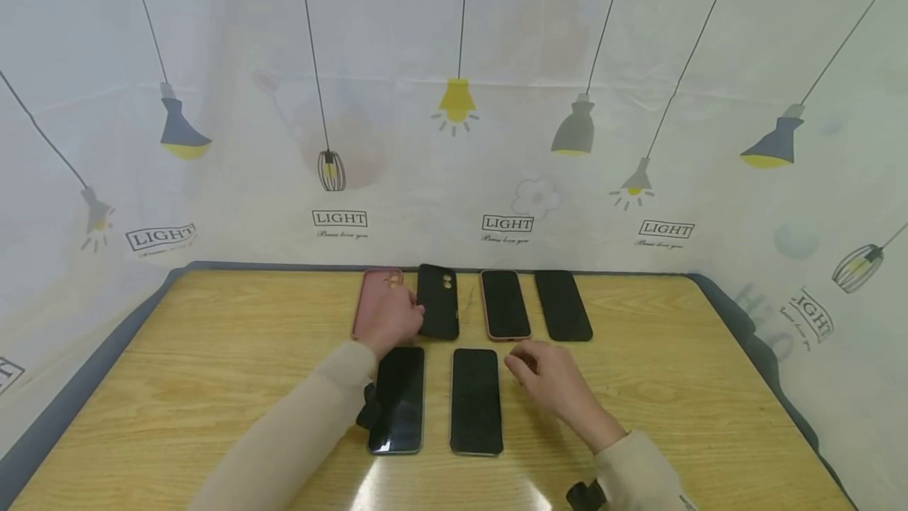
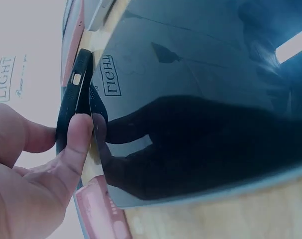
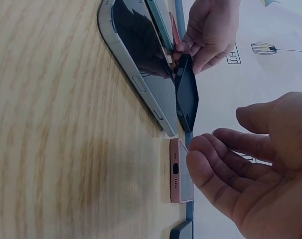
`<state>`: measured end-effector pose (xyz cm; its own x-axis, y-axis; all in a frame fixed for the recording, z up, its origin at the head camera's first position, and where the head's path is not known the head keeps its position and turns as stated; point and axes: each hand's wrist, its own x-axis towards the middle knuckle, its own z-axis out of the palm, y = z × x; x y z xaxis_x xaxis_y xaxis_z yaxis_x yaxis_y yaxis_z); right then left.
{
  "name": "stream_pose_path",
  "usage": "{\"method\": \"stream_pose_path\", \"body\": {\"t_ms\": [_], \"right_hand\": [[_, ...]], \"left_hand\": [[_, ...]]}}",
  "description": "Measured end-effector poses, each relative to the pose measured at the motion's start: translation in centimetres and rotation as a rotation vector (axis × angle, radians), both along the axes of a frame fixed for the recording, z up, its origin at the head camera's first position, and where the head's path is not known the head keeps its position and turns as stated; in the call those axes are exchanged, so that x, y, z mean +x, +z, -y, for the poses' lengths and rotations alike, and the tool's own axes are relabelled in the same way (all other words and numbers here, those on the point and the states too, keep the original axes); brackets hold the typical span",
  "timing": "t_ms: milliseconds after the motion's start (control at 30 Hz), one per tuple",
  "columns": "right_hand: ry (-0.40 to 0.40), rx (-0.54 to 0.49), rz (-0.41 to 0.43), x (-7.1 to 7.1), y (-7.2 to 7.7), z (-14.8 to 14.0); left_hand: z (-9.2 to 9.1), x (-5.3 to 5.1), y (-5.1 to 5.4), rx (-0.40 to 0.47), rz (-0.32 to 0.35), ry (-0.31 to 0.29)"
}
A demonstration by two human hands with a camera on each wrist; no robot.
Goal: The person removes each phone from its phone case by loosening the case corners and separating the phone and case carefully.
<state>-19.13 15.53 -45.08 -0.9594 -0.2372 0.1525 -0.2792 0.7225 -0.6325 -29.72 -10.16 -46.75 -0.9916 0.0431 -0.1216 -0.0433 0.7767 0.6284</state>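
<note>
My left hand (image 1: 397, 317) pinches the left edge of a black phone case (image 1: 438, 304) at the back of the table; the left wrist view shows thumb and fingers on the case (image 2: 71, 99), which is slightly tilted. Beside it, partly behind that hand, lies a pink case (image 1: 369, 302). My right hand (image 1: 556, 385) hovers with loosely bent fingers and holds nothing, right of a dark-screened phone (image 1: 476, 400). In the right wrist view the right hand (image 3: 245, 169) is near a phone in a pink case (image 3: 176, 172).
Another dark-screened phone (image 1: 399, 400) lies in front of my left hand. Along the back, right of the black case, are a pink-edged phone (image 1: 505, 304) and a black phone or case (image 1: 563, 305). A printed cloth (image 1: 426, 203) hangs behind the wooden table (image 1: 234, 337).
</note>
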Motion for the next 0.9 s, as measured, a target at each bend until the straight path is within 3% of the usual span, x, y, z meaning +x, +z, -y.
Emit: {"method": "stream_pose_path", "body": {"t_ms": [167,300,633,900], "right_hand": [[-0.013,0.002,0.011,0.0,-0.1,-0.1],[-0.021,0.008,0.010,0.1,-0.2,-0.2],[-0.041,0.009,0.025,-0.1,-0.2,-0.7],[-0.039,0.040,-0.033,-0.9,0.2,-1.5]], "left_hand": [[-0.4,-0.1,0.3,-0.140,-0.040,-0.033],[-0.6,0.0,0.6,-0.177,-0.041,-0.042],[-0.6,0.0,0.7,-0.135,-0.025,-0.033],[-0.5,0.5,1.8,-0.094,-0.083,-0.057]]}}
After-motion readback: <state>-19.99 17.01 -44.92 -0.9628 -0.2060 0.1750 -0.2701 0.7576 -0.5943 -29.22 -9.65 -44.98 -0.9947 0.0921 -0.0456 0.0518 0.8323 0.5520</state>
